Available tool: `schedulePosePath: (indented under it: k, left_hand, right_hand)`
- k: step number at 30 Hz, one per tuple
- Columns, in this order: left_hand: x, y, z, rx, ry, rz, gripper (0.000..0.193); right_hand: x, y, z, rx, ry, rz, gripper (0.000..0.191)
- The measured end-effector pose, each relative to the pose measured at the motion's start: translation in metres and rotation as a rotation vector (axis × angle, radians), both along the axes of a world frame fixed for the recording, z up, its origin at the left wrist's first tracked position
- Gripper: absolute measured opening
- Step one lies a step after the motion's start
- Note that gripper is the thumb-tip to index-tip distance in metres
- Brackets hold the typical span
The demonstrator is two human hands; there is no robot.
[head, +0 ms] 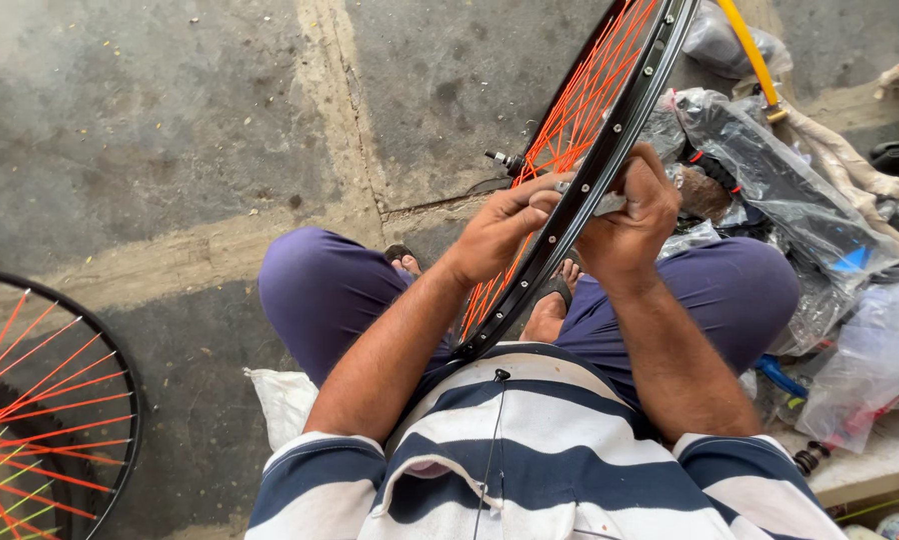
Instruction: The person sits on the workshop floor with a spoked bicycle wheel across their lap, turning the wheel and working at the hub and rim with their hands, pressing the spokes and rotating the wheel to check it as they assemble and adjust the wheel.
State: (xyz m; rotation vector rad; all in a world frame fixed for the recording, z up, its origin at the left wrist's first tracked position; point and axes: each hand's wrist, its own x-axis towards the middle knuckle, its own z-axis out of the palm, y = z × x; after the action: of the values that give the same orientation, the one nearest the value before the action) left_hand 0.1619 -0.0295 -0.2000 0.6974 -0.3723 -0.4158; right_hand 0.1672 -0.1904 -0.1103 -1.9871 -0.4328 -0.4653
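Hands [570, 225] on black wheel rim [610, 150]

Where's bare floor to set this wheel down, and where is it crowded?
Free: the concrete floor ahead-left, bordered by the second wheel, the left knee and the held wheel's rim. Crowded: the right side, where plastic bags and parts pile against the right knee.

Both hands up front, close together
Your L hand [500, 232] has fingers curled, thumb fwd; your R hand [630, 215] is fisted, knuckles up; forearms bare, elbows bent; wrists nearly level.
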Motion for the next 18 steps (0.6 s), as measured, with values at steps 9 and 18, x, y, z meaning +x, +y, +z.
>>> schedulePosePath:
  k: [9, 18]
  left_hand:
    - [0.003, -0.019, 0.0, 0.134, -0.09, 0.064, 0.051]
    - [0.004, -0.024, 0.012, 0.17, -0.16, 0.227, 0.044]
  right_hand:
    - [0.015, -0.032, 0.056, -0.046, 0.434, 0.436, 0.043]
    - [0.026, -0.029, 0.04, -0.251, 0.041, 0.461, 0.041]
